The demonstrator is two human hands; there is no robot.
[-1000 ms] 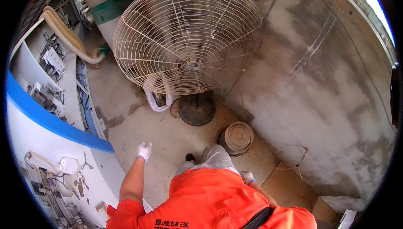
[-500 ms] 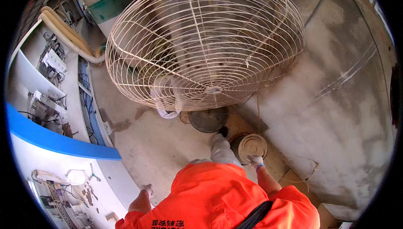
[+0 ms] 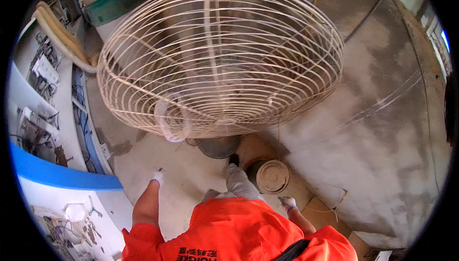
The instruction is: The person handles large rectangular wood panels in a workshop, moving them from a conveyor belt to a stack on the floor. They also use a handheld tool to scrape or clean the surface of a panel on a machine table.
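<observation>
I see the left hand (image 3: pixel 158 176) swung forward again after being drawn back by the body half a second ago. The right hand (image 3: pixel 288 201), over the bucket lid (image 3: pixel 273 176) then, is now apart from it, nearer the body; its fingers are too small for me to judge. The fan cage (image 3: pixel 227 122) looms larger than a second ago, and a dark shoe (image 3: pixel 234 159) has come up beside the fan's base (image 3: pixel 219 149).
</observation>
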